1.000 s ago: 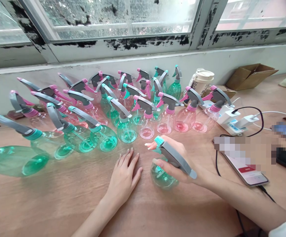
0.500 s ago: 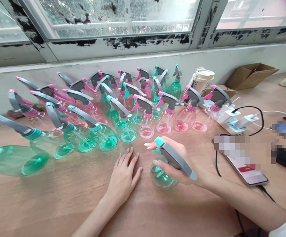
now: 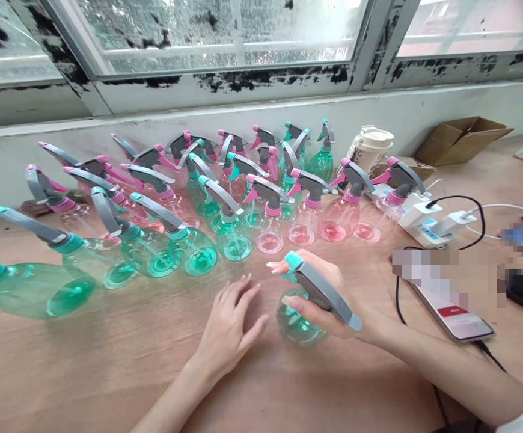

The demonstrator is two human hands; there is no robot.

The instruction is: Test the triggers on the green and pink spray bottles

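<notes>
My right hand point(image 3: 322, 288) is wrapped round the neck of a green spray bottle point(image 3: 300, 322) that stands on the wooden table point(image 3: 108, 373). The bottle's grey spray head with a turquoise nozzle points away from me, and part of its neck is hidden by my hand. To the left of it, my left hand point(image 3: 232, 325) hovers low over or rests on the table, fingers apart and holding nothing. Beyond it stands another green spray bottle point(image 3: 234, 237), beside a clear pink-collared spray bottle point(image 3: 269, 231).
Several pink and green spray bottles point(image 3: 193, 252) crowd the table up to the wall. At the right are a white lidded cup point(image 3: 372, 147), an open cardboard box point(image 3: 457, 144), a power strip with chargers point(image 3: 428, 225), a phone point(image 3: 460, 313) and black cables point(image 3: 399, 300).
My left hand has lifted slightly and its thumb has spread toward the held bottle. My right hand keeps its grip on the spray bottle. The view has shifted slightly.
</notes>
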